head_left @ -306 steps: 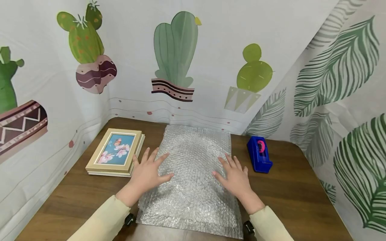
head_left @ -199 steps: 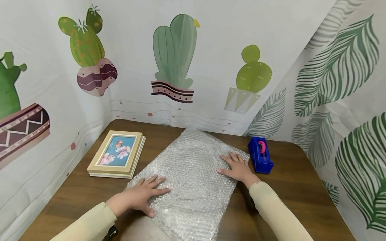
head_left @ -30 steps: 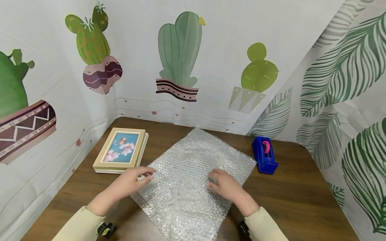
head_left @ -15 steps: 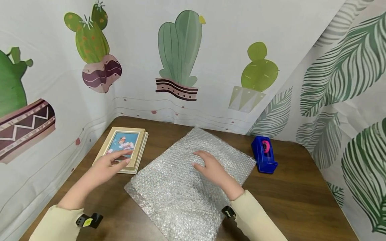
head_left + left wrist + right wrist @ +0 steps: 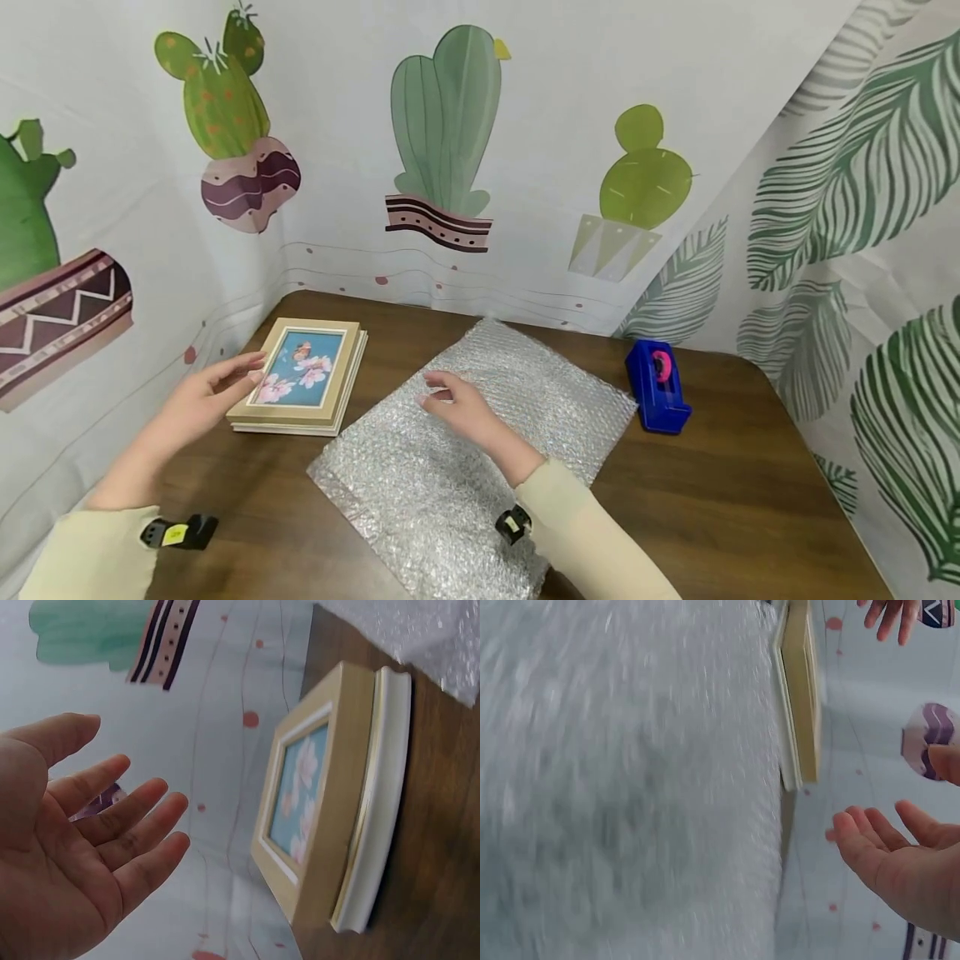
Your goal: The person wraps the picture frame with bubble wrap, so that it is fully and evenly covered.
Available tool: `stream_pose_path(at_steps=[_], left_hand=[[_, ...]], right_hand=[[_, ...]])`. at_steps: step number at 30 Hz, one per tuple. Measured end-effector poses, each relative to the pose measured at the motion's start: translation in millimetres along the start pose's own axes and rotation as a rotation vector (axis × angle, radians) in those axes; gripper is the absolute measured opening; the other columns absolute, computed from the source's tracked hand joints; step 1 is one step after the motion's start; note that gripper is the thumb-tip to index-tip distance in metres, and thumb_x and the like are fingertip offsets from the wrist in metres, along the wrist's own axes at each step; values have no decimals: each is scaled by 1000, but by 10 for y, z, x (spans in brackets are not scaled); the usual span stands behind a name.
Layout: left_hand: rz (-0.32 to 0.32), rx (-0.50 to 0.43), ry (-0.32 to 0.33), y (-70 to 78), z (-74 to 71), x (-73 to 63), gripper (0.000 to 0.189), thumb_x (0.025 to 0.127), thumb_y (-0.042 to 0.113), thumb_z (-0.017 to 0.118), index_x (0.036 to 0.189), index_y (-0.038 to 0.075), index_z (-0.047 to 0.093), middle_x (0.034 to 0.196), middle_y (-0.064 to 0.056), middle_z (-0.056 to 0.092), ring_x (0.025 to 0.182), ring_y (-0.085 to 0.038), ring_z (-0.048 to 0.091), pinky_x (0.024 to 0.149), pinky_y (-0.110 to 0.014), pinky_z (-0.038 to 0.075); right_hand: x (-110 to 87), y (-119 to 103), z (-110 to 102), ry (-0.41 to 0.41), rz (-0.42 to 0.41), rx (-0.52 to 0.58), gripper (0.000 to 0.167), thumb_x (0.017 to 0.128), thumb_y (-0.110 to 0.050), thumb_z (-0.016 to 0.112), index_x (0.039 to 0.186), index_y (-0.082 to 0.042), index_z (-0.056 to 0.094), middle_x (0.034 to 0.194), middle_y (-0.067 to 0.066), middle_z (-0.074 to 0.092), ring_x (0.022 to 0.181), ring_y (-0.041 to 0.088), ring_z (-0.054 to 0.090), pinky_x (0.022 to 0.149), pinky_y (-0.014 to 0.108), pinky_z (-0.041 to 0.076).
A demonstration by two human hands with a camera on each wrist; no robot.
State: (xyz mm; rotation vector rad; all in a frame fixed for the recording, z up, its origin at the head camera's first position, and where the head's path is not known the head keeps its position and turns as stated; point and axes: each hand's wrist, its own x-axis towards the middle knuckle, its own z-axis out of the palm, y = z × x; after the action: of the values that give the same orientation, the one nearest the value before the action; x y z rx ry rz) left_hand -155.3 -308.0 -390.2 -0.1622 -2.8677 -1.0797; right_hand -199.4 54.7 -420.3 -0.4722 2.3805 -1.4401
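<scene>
Two stacked picture frames lie at the table's left; the upper picture frame (image 5: pixel 330 408) is gold-edged around a blue flower picture, and a white-edged picture frame (image 5: pixel 386 802) is under it. My left hand (image 5: pixel 198 400) hovers beside the stack's left edge, fingers loosely extended, apart from it in the left wrist view. Over the bubble wrap (image 5: pixel 435 483), which lies turned like a diamond on the table, my right hand (image 5: pixel 468 408) hangs with relaxed fingers and holds nothing. The right wrist view shows that hand's palm (image 5: pixel 915 877) facing the stack across a gap.
A blue tape dispenser (image 5: pixel 658 387) with a pink roll stands close to the bubble wrap's right corner. The wooden table (image 5: pixel 720 483) borders a cloth backdrop (image 5: pixel 555 83) printed with cacti and leaves.
Earlier the hands pressed on and turned the bubble wrap. During the last second both have lifted from it and moved left, the left hand passing over to the far side of the picture frames.
</scene>
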Motion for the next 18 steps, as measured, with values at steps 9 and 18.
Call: stream_pose_path(at_steps=[9,18], left_hand=[[-73,-61,-3,-318,-16,12,57,107,31,53,148,-7,47,143,-37,53,97,35,31,75,1,37],[-144,-53,-38,-575,24,15,59,106,29,53,147,-12,45,143,-38,50,91,34,31,72,0,40]], right_hand=[[180,-77,449,17,11,93,53,100,-22,64,148,-4,51,151,19,54,130,35,60,95,44,59],[356,-187,861,63,62,183,53,96,-21,67,143,0,56,144,19,61,119,29,67,87,29,59]])
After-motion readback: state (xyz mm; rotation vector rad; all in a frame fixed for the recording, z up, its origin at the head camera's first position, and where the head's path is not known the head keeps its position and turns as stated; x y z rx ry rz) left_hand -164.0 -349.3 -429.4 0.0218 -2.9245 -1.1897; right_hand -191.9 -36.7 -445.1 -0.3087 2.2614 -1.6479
